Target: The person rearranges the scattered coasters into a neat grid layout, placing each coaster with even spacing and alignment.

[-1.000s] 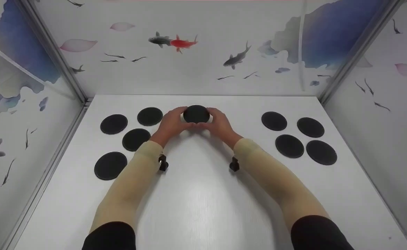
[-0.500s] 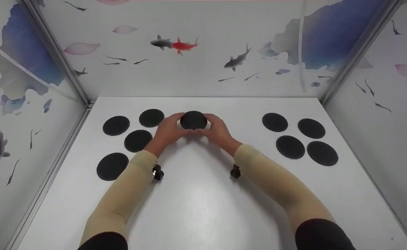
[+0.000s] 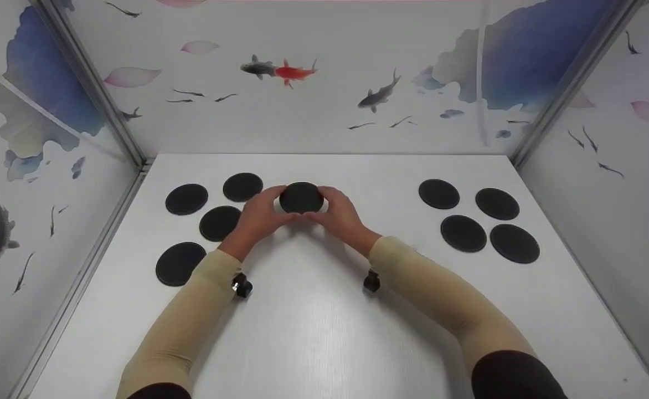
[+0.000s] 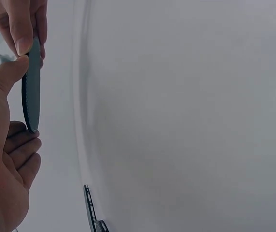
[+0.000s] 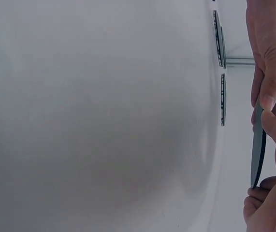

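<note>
A round black coaster (image 3: 301,198) is held between both hands, raised above the table. My left hand (image 3: 259,218) grips its left edge, with the thumb at the near rim. My right hand (image 3: 340,215) grips its right edge in the same way, and the thumbs meet at the near side. In the left wrist view the coaster (image 4: 33,92) appears edge-on between thumb and fingers. The right wrist view also has the coaster (image 5: 257,150) edge-on, off the tabletop.
Several like black coasters lie flat on the white table (image 3: 313,332): a left group (image 3: 180,264) beside the left forearm, and a right group (image 3: 463,233) farther from the right arm. Printed panels (image 3: 324,122) wall in the back and sides.
Both hands have moved the held coaster a little to the left and nearer. The head view has shifted slightly. The coasters on the table stay in their places.
</note>
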`<state>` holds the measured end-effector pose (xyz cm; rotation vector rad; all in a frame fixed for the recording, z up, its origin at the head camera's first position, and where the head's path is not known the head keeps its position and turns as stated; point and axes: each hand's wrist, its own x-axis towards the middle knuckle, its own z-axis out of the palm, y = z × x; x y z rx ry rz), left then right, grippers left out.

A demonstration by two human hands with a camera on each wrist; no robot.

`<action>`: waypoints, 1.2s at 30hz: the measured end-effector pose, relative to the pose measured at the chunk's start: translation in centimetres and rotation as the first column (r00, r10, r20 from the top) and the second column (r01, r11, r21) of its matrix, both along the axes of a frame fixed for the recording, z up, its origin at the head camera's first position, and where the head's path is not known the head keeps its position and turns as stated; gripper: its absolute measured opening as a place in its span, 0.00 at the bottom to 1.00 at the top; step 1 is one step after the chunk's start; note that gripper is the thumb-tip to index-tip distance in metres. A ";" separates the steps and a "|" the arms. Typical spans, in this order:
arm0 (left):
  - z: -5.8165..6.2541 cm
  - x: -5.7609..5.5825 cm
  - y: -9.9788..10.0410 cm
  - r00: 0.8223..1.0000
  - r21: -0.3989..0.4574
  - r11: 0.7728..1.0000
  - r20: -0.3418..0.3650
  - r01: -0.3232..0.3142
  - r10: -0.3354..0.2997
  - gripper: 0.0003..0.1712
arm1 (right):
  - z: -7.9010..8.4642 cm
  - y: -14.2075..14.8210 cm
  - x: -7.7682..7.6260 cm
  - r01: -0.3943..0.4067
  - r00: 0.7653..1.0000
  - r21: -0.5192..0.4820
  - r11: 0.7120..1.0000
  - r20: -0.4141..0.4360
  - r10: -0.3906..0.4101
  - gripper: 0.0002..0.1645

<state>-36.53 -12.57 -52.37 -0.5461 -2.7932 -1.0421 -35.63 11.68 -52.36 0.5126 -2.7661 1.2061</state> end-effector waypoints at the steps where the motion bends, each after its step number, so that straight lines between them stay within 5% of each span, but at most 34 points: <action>1: 0.0 0.2 -0.1 1.000 -0.002 1.000 -0.002 0.000 0.000 0.47 | 0.0 -0.1 0.1 -0.001 1.000 0.002 1.000 0.002 0.001 0.42; 21: -0.2 2.6 -1.8 1.000 -0.010 1.000 -0.005 -0.015 0.015 0.45 | 0.1 -2.0 2.3 0.018 1.000 0.073 0.997 0.023 -0.019 0.47; 36: -0.8 2.5 -2.2 1.000 -0.007 1.000 -0.002 -0.009 0.009 0.44 | -0.3 -2.3 2.1 -0.021 1.000 0.077 0.997 0.001 0.021 0.43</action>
